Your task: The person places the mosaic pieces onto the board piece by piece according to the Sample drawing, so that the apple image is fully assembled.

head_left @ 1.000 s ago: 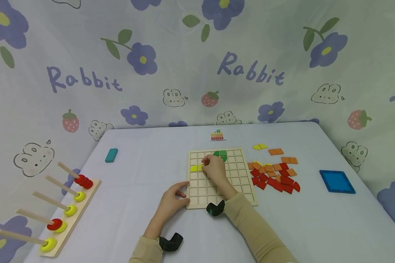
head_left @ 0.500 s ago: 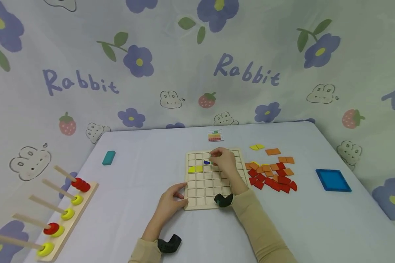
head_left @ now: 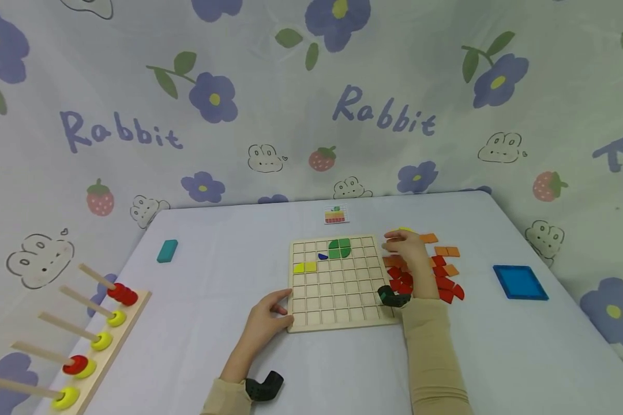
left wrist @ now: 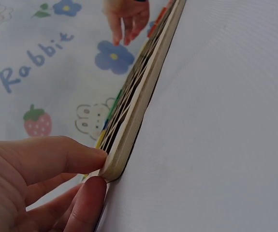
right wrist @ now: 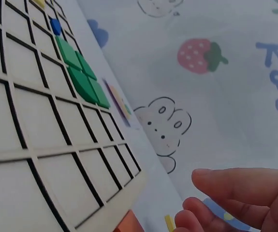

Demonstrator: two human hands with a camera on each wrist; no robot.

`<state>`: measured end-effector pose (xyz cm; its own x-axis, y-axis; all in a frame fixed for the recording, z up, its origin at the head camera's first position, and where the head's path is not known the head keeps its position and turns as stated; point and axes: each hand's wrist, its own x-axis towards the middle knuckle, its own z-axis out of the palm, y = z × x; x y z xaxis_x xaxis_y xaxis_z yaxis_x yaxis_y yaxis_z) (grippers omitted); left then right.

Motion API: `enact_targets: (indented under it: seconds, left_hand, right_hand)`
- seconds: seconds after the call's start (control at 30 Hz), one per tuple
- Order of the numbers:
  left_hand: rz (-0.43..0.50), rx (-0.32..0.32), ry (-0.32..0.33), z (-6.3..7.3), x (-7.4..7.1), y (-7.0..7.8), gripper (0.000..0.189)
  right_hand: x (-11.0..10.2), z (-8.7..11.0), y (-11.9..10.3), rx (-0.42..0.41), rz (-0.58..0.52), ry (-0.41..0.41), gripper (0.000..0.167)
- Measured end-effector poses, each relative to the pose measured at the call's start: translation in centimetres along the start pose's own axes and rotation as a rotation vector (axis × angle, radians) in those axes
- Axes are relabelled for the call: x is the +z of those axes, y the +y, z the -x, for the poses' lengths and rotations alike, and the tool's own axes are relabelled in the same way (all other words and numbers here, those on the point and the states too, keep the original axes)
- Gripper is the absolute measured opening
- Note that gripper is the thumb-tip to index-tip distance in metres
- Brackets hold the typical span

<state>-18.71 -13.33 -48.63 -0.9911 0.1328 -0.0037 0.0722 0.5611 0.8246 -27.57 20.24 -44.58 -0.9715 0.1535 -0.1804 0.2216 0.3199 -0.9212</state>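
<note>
The light wooden grid board (head_left: pixel 337 300) lies in the middle of the table. My left hand (head_left: pixel 265 317) rests against its left edge near the front corner; in the left wrist view the fingertips (left wrist: pixel 96 157) touch the board's edge. Above the loose tiles at the board's right is my right hand (head_left: pixel 409 249), fingers loosely bent with nothing in them. Green tiles (head_left: pixel 340 248) form a cluster in the back rows, with a small blue piece (head_left: pixel 323 256) to their left. Two yellow squares (head_left: pixel 304 267) sit at the left edge.
Red tiles (head_left: pixel 445 283) and orange tiles (head_left: pixel 447 251) lie scattered at the board's right, partly under the right arm. A pattern card (head_left: pixel 336 215) lies behind the board. A blue tray (head_left: pixel 521 282) is far right, a teal block (head_left: pixel 167 251) and a ring-peg stand (head_left: pixel 109 340) left.
My right hand has left the blue piece on the board and moved right, over the loose tiles. The left hand stays at the board's edge. The head view has shifted slightly.
</note>
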Motion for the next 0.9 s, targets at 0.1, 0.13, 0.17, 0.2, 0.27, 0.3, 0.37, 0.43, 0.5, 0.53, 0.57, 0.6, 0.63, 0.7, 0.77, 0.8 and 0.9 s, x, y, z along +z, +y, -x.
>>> enact_targets:
  seconds: [0.1, 0.13, 0.17, 0.2, 0.27, 0.3, 0.37, 0.43, 0.5, 0.53, 0.57, 0.6, 0.63, 0.7, 0.77, 0.8, 0.9]
  left_hand:
    - [-0.001, -0.001, -0.001, 0.0, 0.0, 0.0, 0.056]
    - [-0.002, -0.001, -0.001, 0.0, 0.0, 0.0, 0.056]
    - [-0.004, 0.000, -0.001, 0.0, 0.0, 0.0, 0.055]
    - [-0.006, 0.000, 0.000, 0.0, 0.0, -0.1, 0.055]
    - [-0.006, -0.001, 0.001, 0.0, 0.0, -0.1, 0.055]
    - [-0.005, -0.002, 0.001, 0.0, 0.0, -0.1, 0.055]
    - [-0.005, -0.002, 0.000, -0.1, 0.0, -0.1, 0.055]
    - [-0.001, -0.005, 0.000, -0.1, 0.0, -0.1, 0.055]
    - [0.002, -0.009, -0.001, -0.1, 0.0, -0.1, 0.055]
    - [0.003, -0.010, -0.001, -0.1, 0.0, -0.1, 0.055]
    - [0.005, -0.013, -0.001, -0.1, 0.0, -0.1, 0.055]
    - [0.006, -0.014, -0.001, -0.1, 0.0, -0.1, 0.056]
    - [0.007, -0.016, -0.001, -0.1, 0.0, -0.1, 0.056]
    - [0.008, -0.014, -0.001, -0.2, 0.0, -0.2, 0.056]
    - [0.014, -0.012, -0.002, -0.2, 0.0, -0.2, 0.056]
    - [0.015, -0.009, -0.001, -0.1, 0.0, -0.3, 0.056]
    - [0.015, -0.005, -0.001, -0.1, 0.0, -0.4, 0.056]
  right_hand:
    - [-0.7, 0.1, 0.4, 0.031, 0.015, 0.022, 0.040]
    - [-0.9, 0.2, 0.5, 0.048, 0.011, 0.029, 0.040]
    - [-1.0, 0.2, 0.6, 0.060, 0.017, 0.032, 0.040]
    - [-1.1, 0.2, 0.6, 0.077, 0.029, 0.036, 0.040]
    - [-1.2, 0.2, 0.7, 0.110, 0.077, 0.037, 0.039]
    - [-1.3, 0.2, 0.7, 0.124, 0.110, 0.033, 0.037]
    - [-1.4, 0.3, 0.7, 0.152, 0.191, 0.024, 0.036]
    - [-1.4, 0.3, 0.8, 0.175, 0.261, 0.012, 0.034]
    - [-1.4, 0.3, 0.7, 0.198, 0.305, -0.009, 0.032]
    - [-1.4, 0.4, 0.7, 0.202, 0.323, -0.020, 0.031]
    - [-1.4, 0.4, 0.7, 0.201, 0.339, -0.028, 0.030]
    - [-1.4, 0.4, 0.7, 0.206, 0.342, -0.038, 0.029]
    - [-1.5, 0.4, 0.7, 0.213, 0.336, -0.050, 0.028]
    - [-1.6, 0.5, 0.6, 0.213, 0.336, -0.077, 0.028]
    - [-1.7, 0.6, 0.5, 0.200, 0.355, -0.106, 0.029]
    - [-1.7, 0.6, 0.5, 0.195, 0.371, -0.119, 0.031]
    - [-1.9, 0.8, 0.3, 0.166, 0.449, -0.155, 0.042]
